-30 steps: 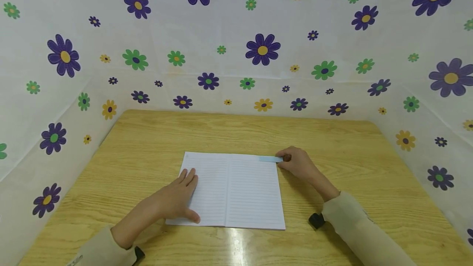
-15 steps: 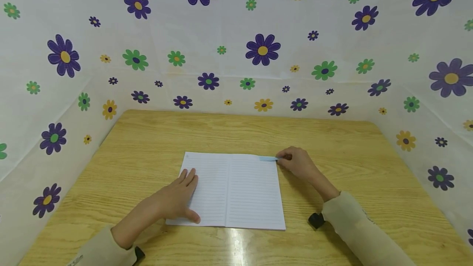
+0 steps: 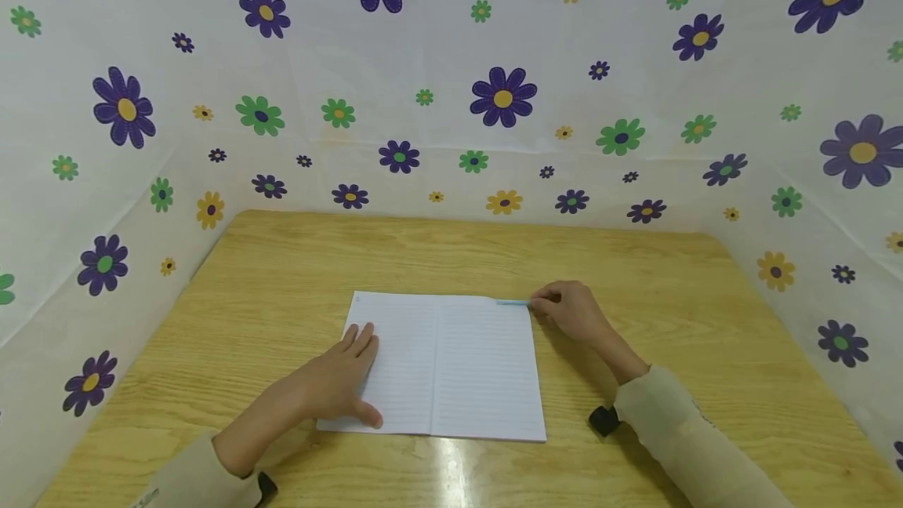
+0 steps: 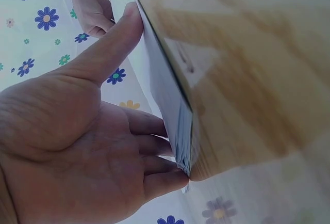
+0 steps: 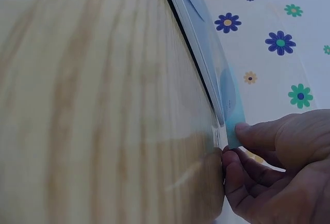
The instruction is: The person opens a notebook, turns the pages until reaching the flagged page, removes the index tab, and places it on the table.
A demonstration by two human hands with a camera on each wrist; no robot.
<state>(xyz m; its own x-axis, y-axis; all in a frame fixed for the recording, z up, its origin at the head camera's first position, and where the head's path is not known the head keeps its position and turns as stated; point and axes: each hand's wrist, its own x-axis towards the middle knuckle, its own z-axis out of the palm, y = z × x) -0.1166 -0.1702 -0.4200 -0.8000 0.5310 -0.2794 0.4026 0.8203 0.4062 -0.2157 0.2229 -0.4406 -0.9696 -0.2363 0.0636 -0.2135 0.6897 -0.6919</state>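
An open notebook (image 3: 487, 371) with blank lined pages lies on the wooden table. My left hand (image 3: 337, 382) rests on its left page with fingers spread and thumb apart; the left wrist view has the palm (image 4: 67, 141) beside the page edges. At the top right corner, my right hand (image 3: 574, 310) pinches the end of a thin light blue strip (image 3: 513, 302) between thumb and fingers. Close up in the right wrist view, the light blue strip (image 5: 235, 111) stands along the notebook's edge. Whether it is loose or part of a page, I cannot tell.
The wooden table (image 3: 451, 253) extends around the notebook on all sides. White cloth (image 3: 423, 38) printed with flowers hangs behind it and along both sides. A dark strap piece (image 3: 604, 420) shows under the right sleeve.
The light blue strip has tilted and now looks thinner, almost edge-on, in the head view. My right fingers have closed in over its end. My left hand has stayed in place.
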